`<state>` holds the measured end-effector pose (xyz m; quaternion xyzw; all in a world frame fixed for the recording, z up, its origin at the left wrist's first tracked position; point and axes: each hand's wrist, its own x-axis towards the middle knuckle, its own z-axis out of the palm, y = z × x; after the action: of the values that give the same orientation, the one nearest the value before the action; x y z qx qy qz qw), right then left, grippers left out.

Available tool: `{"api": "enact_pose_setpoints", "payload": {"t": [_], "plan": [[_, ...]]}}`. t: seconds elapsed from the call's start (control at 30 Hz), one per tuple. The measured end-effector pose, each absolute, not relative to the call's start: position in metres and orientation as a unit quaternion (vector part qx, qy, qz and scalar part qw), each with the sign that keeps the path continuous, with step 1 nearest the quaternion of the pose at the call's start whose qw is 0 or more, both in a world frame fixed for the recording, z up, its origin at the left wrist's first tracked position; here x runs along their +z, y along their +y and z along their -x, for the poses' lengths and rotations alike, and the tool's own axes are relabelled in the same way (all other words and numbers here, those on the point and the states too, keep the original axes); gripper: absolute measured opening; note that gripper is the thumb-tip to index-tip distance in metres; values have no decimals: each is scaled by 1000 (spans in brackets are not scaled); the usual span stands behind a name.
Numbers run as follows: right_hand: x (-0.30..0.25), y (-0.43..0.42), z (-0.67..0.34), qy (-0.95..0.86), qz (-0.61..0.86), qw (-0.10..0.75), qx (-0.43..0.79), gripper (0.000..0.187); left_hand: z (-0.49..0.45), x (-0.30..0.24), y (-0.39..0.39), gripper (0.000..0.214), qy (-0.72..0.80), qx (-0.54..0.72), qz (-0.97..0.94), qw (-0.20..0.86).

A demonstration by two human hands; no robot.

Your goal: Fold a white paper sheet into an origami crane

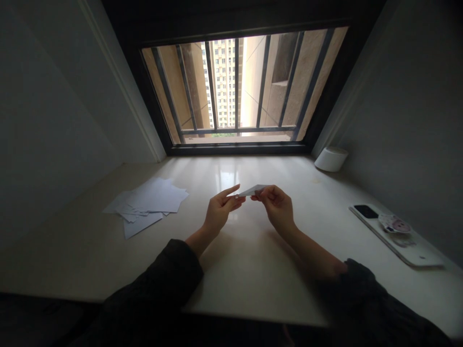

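A small piece of folded white paper [255, 190] is held just above the sill, narrowing to a point at its left end. My right hand [279, 206] is closed on its right end, with the thumb and fingers pinching the paper. At the pointed left end, my left hand [220, 208] has its thumb and lower fingers on the paper, while one finger stretches out above it. To the left of my hands lies a loose pile of white paper sheets [152, 195], overlapping at different angles.
The pale windowsill [249, 284] has a dark front edge below. A phone in a light case [398, 236] with a cartoon grip lies at right. A white rounded device [331, 159] stands in the back right corner. Behind is a barred window [235, 86], with walls on both sides.
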<state>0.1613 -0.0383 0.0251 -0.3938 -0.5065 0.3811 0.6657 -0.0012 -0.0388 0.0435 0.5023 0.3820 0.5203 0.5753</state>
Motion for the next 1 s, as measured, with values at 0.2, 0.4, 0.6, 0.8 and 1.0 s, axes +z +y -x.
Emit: {"api": "enact_pose_setpoints", "payload": {"t": [0.2, 0.4, 0.6, 0.8, 1.0], "plan": [[26, -37, -161, -494, 389, 667, 401, 26, 2, 41, -38, 51, 380, 512, -509, 578], [27, -36, -161, -478, 382, 668, 424, 24, 3, 39, -36, 50, 373, 506, -533, 566], [23, -32, -163, -468, 394, 654, 444, 28, 4, 38, -37, 47, 369, 503, -542, 564], [22, -30, -164, -464, 393, 653, 452, 27, 4, 38, -36, 48, 363, 498, -541, 572], [23, -31, -165, -476, 397, 656, 431, 26, 6, 44, -38, 49, 375, 484, -516, 599]]}}
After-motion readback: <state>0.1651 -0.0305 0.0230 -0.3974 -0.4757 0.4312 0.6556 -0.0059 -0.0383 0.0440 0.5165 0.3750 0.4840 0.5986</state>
